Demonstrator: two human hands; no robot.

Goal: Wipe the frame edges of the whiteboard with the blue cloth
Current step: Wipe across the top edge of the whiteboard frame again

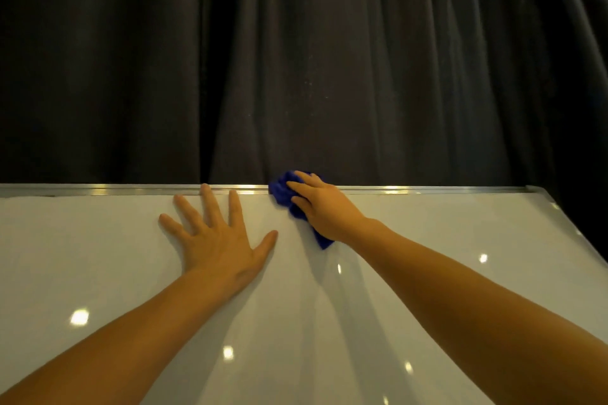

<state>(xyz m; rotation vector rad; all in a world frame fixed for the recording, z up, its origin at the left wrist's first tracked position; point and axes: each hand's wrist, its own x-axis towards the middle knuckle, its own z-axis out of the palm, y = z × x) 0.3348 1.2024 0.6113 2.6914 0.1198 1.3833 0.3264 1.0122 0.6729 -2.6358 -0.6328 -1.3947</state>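
A: Where is the cloth (283, 191) found?

B: It is seen bunched on the top frame (131, 189) of the whiteboard (98, 256), a little right of the frame's middle. Part of it is draped over the frame's upper edge, and a tail of it hangs down onto the white surface just below the frame.

A: How is it held?

B: It is pressed against the frame by the right hand (324, 207). The fingers (304, 178) are laid over the top of the wad, and the thumb is curled around its lower side, so the cloth is gripped between them.

A: And the left hand (218, 237)?

B: It is spread flat on the board just below the frame, left of the cloth, with nothing held. The fingers are splayed wide; the middle fingertip reaches the frame's lower edge. A narrow gap is kept between its thumb and the cloth's tail.

A: What else is seen around the frame?

B: The metal strip is glinting in several spots, and its right corner (534, 189) is visible far right of the cloth. Bright light spots are reflected in the surface below. Behind and above the frame, a dark pleated curtain (296, 59) is hung.
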